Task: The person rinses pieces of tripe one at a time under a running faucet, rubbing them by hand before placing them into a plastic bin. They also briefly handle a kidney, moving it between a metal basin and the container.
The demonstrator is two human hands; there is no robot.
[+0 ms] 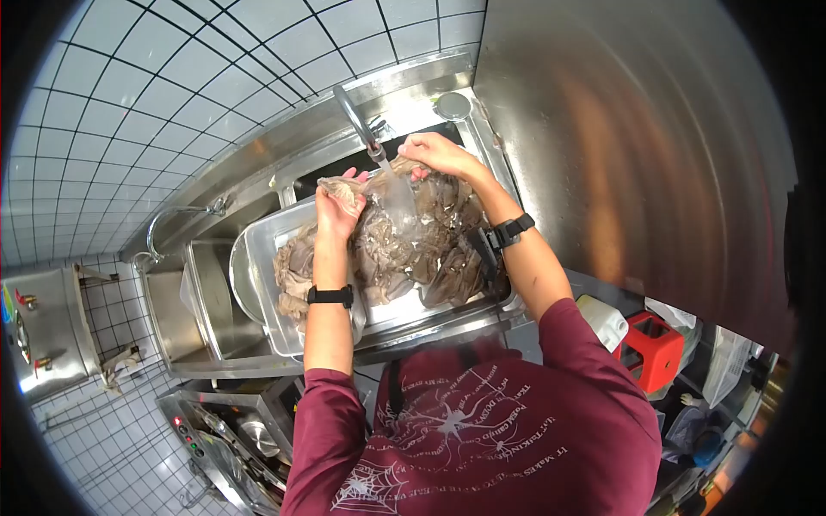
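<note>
My left hand [341,206] is closed around one end of a pale brown, frilly piece of tripe [377,182]. The other end is pinched in my right hand [437,155], so the piece stretches between both hands beside the tap's spout. Water runs from the curved metal tap [354,116] just below my right hand. Under my hands lies a heap of wet, grey-brown tripe [439,232] in the sink. More lighter tripe [294,267] lies in a clear plastic tub [265,297] left of my left forearm.
Further left are steel sink basins [176,314] and a second tap [163,219]. A tall steel panel [602,163] borders the right side. A round metal lid-like disc [453,106] sits at the back corner. A red plastic stool [651,344] and white jug [602,320] stand lower right.
</note>
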